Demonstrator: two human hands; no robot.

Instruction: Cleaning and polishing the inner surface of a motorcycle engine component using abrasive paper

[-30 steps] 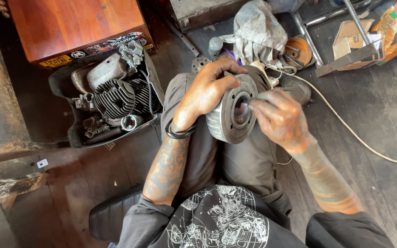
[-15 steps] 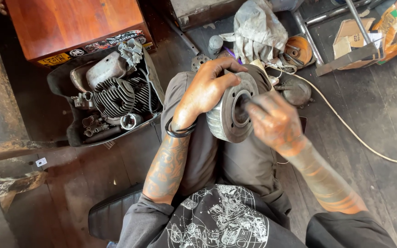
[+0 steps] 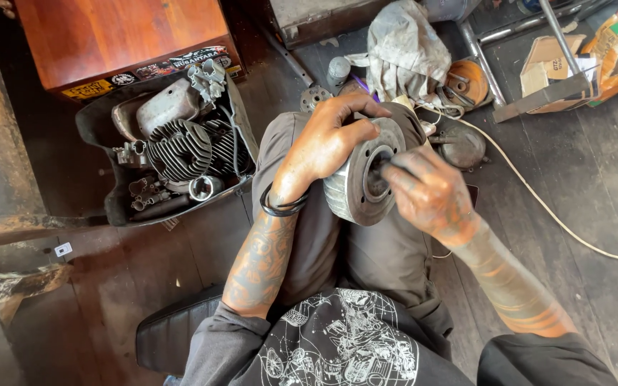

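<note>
The left hand (image 3: 327,143) lay palm down, its fingers spread and curled over the far side of what it gripped, the thumb pointing right. Its wrist was bent slightly, and the tattooed left forearm (image 3: 262,261) ran from the near side, almost straight away from the body, the elbow close to the torso. The right hand (image 3: 427,189) sat just to the right of the left, near it but not touching, its fingers bunched together and pointed left. The right forearm (image 3: 513,286), also tattooed, angled in from the near right. Both hands were dark with grime and both sleeves were pushed up above the elbows.
</note>
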